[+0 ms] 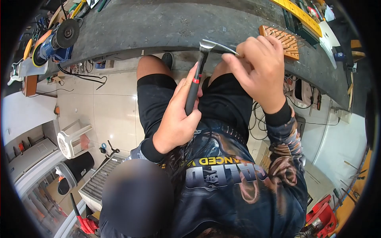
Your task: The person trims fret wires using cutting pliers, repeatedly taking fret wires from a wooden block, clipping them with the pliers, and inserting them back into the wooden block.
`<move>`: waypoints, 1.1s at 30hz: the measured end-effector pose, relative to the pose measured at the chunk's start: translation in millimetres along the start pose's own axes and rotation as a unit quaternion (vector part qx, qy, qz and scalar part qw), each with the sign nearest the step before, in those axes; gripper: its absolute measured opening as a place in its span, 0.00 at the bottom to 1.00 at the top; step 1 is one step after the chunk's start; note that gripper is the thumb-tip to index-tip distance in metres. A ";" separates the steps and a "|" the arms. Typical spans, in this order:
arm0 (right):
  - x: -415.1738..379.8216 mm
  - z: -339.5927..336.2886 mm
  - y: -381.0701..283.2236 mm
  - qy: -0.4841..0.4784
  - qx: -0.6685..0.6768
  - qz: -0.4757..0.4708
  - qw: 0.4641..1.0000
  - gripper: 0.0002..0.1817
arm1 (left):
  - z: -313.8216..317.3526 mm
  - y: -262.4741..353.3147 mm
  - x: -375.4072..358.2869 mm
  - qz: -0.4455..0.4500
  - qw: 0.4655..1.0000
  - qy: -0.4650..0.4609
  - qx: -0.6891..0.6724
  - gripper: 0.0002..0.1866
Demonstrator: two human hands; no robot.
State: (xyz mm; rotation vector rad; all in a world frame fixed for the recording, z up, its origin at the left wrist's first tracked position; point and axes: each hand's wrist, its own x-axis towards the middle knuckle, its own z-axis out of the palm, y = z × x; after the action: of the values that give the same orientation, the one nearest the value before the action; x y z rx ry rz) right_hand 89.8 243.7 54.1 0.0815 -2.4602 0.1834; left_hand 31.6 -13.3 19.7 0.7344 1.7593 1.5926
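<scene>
My left hand (177, 121) is wrapped round the dark grey handle of a tool (192, 93) with red bands. The tool points up toward the bench, and its metal head meets a thin, curved metal strip (220, 45). My right hand (260, 65) is raised to the right of the tool, with thumb and fingers closed at the strip's right end. Both hands are above my lap, near the bench's front edge. The exact contact between the tool head and the strip is too small to tell.
The dark workbench (158, 23) spans the top. On it are a bench grinder (59, 39) at left, a wooden block with metal pins (282, 41) and a yellow level (301, 16) at right. A white stool (73, 141) stands on the floor at left; cables hang at right.
</scene>
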 end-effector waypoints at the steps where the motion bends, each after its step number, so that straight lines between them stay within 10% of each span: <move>1: -1.6 -0.4 -3.0 0.016 0.065 0.050 0.997 0.13 | -0.3 1.6 1.0 0.002 1.000 0.001 -0.001 0.56; 11: -28.1 31.8 -22.9 0.192 0.484 0.249 0.817 0.13 | 2.5 -3.2 2.9 -0.084 0.964 -0.120 -0.224 0.53; 14: -28.4 3.6 5.3 0.211 0.274 0.153 0.926 0.11 | 3.3 5.8 4.6 -0.096 0.961 -0.123 -0.230 0.61; 22: -35.2 -82.1 76.2 0.030 -0.052 0.113 0.992 0.07 | 3.0 -2.7 8.7 -0.091 0.961 -0.106 -0.240 0.61; 33: -20.5 -79.5 79.0 -0.061 -0.089 0.039 0.993 0.09 | 0.1 -9.2 9.3 -0.091 0.960 -0.110 -0.239 0.55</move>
State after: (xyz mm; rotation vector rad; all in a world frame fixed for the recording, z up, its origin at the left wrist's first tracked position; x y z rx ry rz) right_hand 146.6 334.2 93.8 -0.0831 -2.5929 -0.0078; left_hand 25.9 -7.1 9.7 0.4752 1.1790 1.6470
